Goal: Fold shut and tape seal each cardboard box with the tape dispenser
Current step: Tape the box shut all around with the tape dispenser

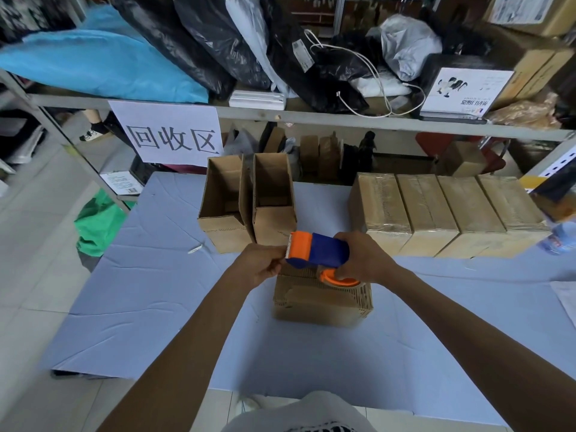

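A closed cardboard box sits on the blue table cover in front of me. My right hand grips the blue and orange tape dispenser just above the box's far edge. My left hand pinches at the dispenser's toothed orange end, where the tape end comes out; the tape itself is too thin to see. Two open-topped boxes stand behind, at the table's far middle. Several sealed boxes lie in a row at the far right.
The blue table cover spreads left and near me. A metal shelf with bags and a paper sign runs across behind the table. A green bag lies on the floor at left.
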The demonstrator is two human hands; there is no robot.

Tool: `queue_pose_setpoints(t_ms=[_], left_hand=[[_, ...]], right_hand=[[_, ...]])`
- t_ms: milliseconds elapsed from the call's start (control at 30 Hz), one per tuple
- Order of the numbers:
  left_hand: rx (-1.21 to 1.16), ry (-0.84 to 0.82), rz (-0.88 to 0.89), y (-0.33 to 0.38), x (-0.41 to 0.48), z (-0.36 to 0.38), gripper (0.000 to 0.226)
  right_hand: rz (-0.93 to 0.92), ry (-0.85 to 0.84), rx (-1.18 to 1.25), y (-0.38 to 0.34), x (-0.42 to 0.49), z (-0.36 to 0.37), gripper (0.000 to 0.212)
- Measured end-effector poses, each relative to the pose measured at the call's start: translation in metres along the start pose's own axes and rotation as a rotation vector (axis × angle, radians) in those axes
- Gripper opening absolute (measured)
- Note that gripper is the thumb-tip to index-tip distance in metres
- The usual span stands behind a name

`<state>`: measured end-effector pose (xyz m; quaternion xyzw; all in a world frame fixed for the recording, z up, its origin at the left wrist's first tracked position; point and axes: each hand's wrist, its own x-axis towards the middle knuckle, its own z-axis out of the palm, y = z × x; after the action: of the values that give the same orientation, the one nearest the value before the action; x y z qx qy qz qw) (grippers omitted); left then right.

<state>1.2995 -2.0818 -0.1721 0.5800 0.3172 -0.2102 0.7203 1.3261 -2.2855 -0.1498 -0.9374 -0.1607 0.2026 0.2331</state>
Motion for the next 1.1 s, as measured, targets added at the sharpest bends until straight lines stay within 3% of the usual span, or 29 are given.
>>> queue_pose_setpoints(t_ms=[367,533,667,800,1100], left_hand=[[-0.104,0.16,0.013,-0.006,0.002,0.006,0.011],[-0.128,0.083,-0.048,-0.006,0.001,0.003,0.012],[-0.101,0.088,-0.024,-0.009,0.003,0.0,0.011],[-0.028,0.161,0.064,-0.017,0.008,0.0,0.012],[0.09,0.231,0.046,-0.034,0.02,0.001,0.027]], right_hand=[[0.005,0.026,0.027,-0.002,0.003,0.003,0.062],[-0.049,0.011,0.008,-0.001,0.001,0.004,0.062],[-0.116,0.037,0.033,-0.001,-0.005,0.008,0.072],[-0.177,0.062,0.005,-0.004,-0.012,0.008,0.068],[-0.235,0.039,-0.094,-0.008,-0.016,0.012,0.064]])
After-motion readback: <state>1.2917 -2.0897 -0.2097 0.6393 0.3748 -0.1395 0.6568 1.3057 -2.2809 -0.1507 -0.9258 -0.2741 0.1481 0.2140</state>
